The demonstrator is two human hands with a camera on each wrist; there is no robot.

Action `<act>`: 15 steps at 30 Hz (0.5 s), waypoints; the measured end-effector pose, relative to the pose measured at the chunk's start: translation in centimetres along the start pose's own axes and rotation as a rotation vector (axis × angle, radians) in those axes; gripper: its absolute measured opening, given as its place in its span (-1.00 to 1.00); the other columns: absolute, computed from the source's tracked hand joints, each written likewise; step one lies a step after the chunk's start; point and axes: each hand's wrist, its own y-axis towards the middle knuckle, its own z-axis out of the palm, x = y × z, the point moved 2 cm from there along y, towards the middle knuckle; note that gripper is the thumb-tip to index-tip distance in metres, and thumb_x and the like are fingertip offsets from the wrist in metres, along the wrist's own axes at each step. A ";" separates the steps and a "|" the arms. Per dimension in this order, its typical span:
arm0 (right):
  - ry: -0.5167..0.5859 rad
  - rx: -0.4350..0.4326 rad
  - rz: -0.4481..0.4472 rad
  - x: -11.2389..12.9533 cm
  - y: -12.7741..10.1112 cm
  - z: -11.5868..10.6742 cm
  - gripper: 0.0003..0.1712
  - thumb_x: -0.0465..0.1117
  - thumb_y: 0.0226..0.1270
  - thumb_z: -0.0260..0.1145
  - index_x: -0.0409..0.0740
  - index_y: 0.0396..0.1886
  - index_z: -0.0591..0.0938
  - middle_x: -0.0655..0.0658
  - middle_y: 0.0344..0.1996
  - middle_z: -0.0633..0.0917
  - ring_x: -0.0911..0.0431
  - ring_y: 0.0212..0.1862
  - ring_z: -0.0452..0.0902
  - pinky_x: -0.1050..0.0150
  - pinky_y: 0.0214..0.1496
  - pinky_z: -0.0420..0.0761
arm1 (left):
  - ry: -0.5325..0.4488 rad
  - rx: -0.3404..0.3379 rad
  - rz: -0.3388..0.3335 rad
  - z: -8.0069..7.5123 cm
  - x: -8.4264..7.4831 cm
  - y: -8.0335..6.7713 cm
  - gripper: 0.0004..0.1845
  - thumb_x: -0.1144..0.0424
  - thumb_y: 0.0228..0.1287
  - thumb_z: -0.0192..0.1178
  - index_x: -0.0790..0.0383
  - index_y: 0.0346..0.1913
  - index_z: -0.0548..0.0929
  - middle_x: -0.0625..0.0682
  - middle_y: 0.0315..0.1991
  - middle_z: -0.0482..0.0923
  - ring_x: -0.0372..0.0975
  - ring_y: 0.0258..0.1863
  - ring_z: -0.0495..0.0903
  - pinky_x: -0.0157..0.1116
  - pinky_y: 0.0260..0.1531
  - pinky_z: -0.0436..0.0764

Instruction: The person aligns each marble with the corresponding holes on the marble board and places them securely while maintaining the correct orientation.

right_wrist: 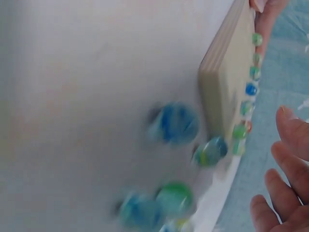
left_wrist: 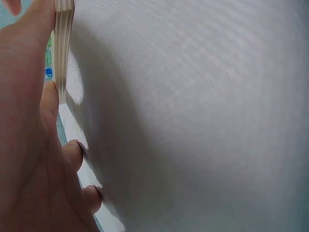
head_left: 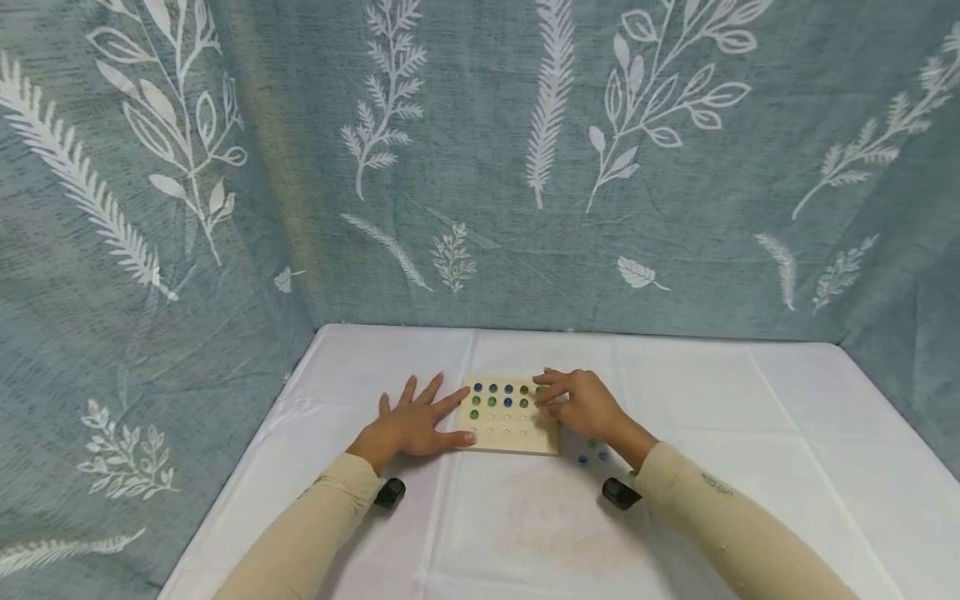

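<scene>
A pale wooden board [head_left: 516,443] with rows of round hollows lies flat. Blue, green and amber glass marbles [head_left: 507,402] sit in its two far rows, plus a green marble [head_left: 474,414] in the third row's left end. My left hand [head_left: 414,425] rests at the board's left side, fingers spread, thumb and index finger at its edge. Over the right end hovers my right hand [head_left: 588,408], its fingertips close to a green marble [head_left: 540,390] in the far right corner. In the right wrist view thumb and fingers [right_wrist: 288,166] stand apart, with no marble visible between them.
Several loose blue and green marbles [right_wrist: 178,122] lie on the white cloth to the right of the board, partly beneath my right wrist in the head view. A blue-green curtain [head_left: 480,250] with white leaf prints hangs behind and beside the table [head_left: 720,400].
</scene>
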 end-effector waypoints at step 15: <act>-0.078 -0.003 0.104 -2.8 -2.6 -1.7 -0.83 -0.46 0.21 0.47 -0.13 -0.34 0.89 -0.19 0.27 0.71 -0.18 0.51 0.44 -0.26 0.54 0.36 | -0.014 -0.012 0.011 0.1 -0.2 0.1 -0.06 -0.56 0.32 0.04 -0.36 0.67 0.07 0.09 0.75 -0.26 0.28 0.70 -0.38 0.54 0.46 -0.28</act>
